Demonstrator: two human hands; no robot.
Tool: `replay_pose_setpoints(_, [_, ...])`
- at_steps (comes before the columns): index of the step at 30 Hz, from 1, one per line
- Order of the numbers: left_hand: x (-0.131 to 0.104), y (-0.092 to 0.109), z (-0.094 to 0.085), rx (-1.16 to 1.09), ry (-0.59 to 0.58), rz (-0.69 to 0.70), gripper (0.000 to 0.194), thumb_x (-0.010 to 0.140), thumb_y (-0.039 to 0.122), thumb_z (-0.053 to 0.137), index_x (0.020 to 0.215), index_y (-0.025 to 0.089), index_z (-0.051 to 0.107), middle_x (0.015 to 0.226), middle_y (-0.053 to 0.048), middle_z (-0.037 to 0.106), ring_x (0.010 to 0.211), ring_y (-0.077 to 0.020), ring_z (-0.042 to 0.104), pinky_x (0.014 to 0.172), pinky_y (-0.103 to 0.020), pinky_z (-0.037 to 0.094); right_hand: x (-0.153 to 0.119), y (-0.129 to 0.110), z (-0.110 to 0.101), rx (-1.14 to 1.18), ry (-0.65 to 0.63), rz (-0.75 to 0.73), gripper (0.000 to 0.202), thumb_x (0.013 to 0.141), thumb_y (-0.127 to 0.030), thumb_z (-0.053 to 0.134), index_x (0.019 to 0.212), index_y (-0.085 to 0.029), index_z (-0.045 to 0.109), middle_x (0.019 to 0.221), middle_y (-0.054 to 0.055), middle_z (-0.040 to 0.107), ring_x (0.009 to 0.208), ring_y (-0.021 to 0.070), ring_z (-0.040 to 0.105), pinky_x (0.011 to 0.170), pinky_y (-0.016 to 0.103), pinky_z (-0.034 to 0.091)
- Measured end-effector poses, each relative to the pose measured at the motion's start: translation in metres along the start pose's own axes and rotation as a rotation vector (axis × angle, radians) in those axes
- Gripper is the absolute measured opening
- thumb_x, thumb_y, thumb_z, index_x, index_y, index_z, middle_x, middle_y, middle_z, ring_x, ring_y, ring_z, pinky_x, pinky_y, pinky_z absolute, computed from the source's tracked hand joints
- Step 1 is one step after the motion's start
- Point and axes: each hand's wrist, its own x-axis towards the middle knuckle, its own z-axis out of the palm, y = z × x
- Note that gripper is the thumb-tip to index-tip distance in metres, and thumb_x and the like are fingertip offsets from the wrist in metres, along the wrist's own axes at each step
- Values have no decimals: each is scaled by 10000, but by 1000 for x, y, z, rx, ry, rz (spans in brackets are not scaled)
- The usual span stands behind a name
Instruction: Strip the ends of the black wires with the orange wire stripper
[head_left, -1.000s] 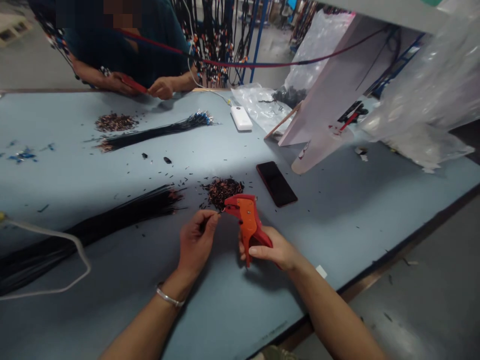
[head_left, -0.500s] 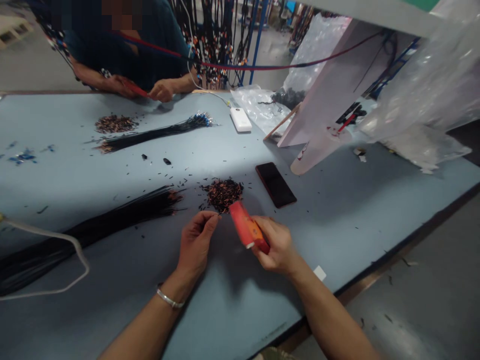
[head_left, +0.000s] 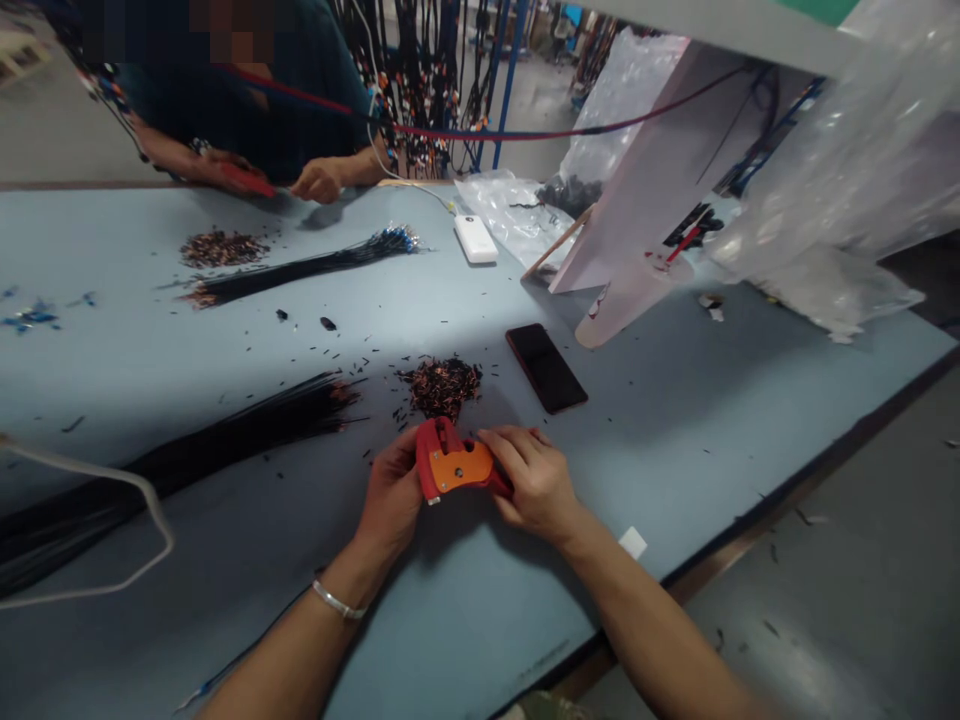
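My right hand [head_left: 536,480] is closed around the handles of a red and orange wire stripper [head_left: 459,468]. Its jaw end meets the fingertips of my left hand [head_left: 391,500], which is closed and partly hidden behind the tool. A thin black wire [head_left: 264,632] with a blue terminal at its tail runs out from under my left wrist; its front end, at the fingers and jaws, is hidden. Just beyond the tool lies a pile of black and copper-coloured wire scraps [head_left: 441,385]. To the left stretches a thick bundle of black wires [head_left: 247,430] with copper-coloured ends.
A phone [head_left: 546,368] lies right of the scraps, a white power bank [head_left: 475,240] farther back. Across the table [head_left: 675,440] a co-worker's hands [head_left: 319,180] hold a red tool, near another wire bundle [head_left: 300,268]. Plastic bags [head_left: 817,270] and a slanted board [head_left: 622,170] stand right.
The wire stripper has moved left and turned, coming up against my left fingertips. A black wire with a blue terminal now shows beside my left forearm.
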Motion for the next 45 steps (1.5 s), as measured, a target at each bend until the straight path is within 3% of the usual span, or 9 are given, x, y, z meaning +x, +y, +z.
replay_pose_setpoints(10, [1, 6, 2, 211, -53, 74, 254, 626, 379, 796, 759, 172, 732, 682, -40, 721, 705, -205, 669, 677, -310, 545, 7, 0, 3, 6, -20, 32, 510, 741, -202, 509, 1240, -97, 543, 1077, 175, 659, 961, 305, 617, 795, 441, 465])
replay_pose_setpoints(17, [1, 6, 2, 199, -62, 97, 249, 620, 378, 810, 744, 177, 734, 678, -31, 725, 637, -187, 653, 660, -300, 539, 11, -1, 4, -55, -58, 17, 311, 804, -213, 494, 1080, -115, 595, 942, 136, 688, 807, 246, 625, 691, 356, 440])
replay_pose_setpoints(23, [4, -4, -3, 171, -64, 91, 293, 613, 396, 820, 773, 167, 731, 717, -44, 723, 730, -207, 665, 742, -320, 542, 13, 0, 7, -95, -88, 55, 233, 781, -206, 506, 981, -145, 611, 788, 77, 679, 644, 193, 580, 611, 310, 382])
replay_pose_setpoints(32, [9, -9, -6, 77, 32, 74, 285, 596, 400, 825, 737, 176, 719, 619, -2, 643, 660, -160, 593, 629, -257, 495, 18, 3, 13, -56, -157, 87, 226, 725, -195, 523, 928, -160, 615, 728, 54, 666, 604, 185, 555, 588, 299, 370])
replay_pose_setpoints(38, [9, -6, -3, 86, 83, 56, 361, 568, 462, 828, 724, 165, 694, 630, 0, 629, 596, -127, 521, 554, -232, 437, 18, 3, 16, -27, -171, 126, 276, 724, -218, 543, 986, -167, 612, 773, 67, 680, 642, 200, 585, 637, 306, 432])
replay_pose_setpoints(42, [7, -3, -5, 186, 100, 103, 288, 717, 457, 725, 789, 178, 698, 591, 28, 558, 535, -100, 442, 507, -209, 368, 22, 0, 6, 154, -52, 238, 379, 727, -252, 569, 1096, -168, 587, 949, 112, 697, 795, 240, 629, 741, 352, 477])
replay_pose_setpoints(45, [6, 0, -8, 309, 153, 161, 235, 810, 415, 640, 851, 194, 706, 709, 5, 610, 595, -111, 466, 541, -207, 373, 25, -4, -6, 554, -46, 423, 307, 778, -290, 585, 1064, -181, 589, 911, 80, 687, 776, 213, 630, 727, 334, 487])
